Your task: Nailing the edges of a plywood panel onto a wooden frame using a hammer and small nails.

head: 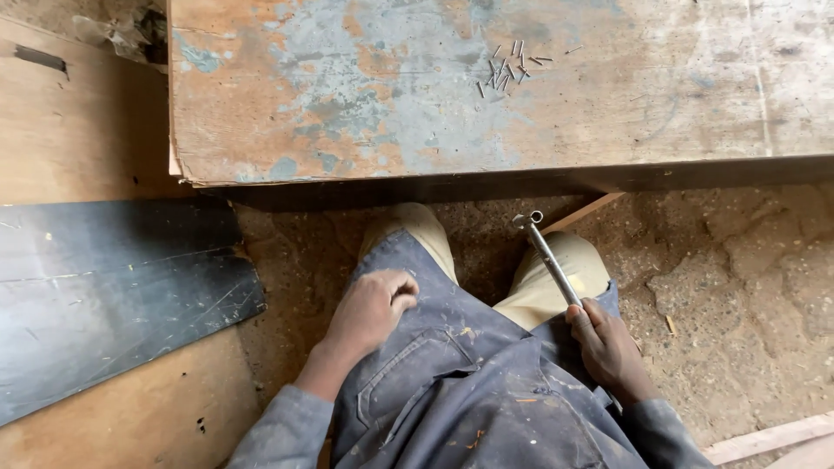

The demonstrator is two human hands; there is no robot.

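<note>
A: What did the right hand (pixel 611 347) hold?

B: It was wrapped tight around the handle of a metal hammer (pixel 547 256), whose head pointed up toward the edge of the worn wooden workbench (pixel 391 104).

A: And the left hand (pixel 372 308)?

B: Curled into a loose fist, gripping nothing, resting on the blue work coat (pixel 452 382) over the thigh. A scatter of small nails (pixel 508 68) lay on the bench, well apart from both hands.

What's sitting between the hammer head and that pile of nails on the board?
Head view: only the board's dark front edge and a stretch of its bare, worn surface separate the hammer, held in the right hand, from the nails. Nothing else lies there.
</note>
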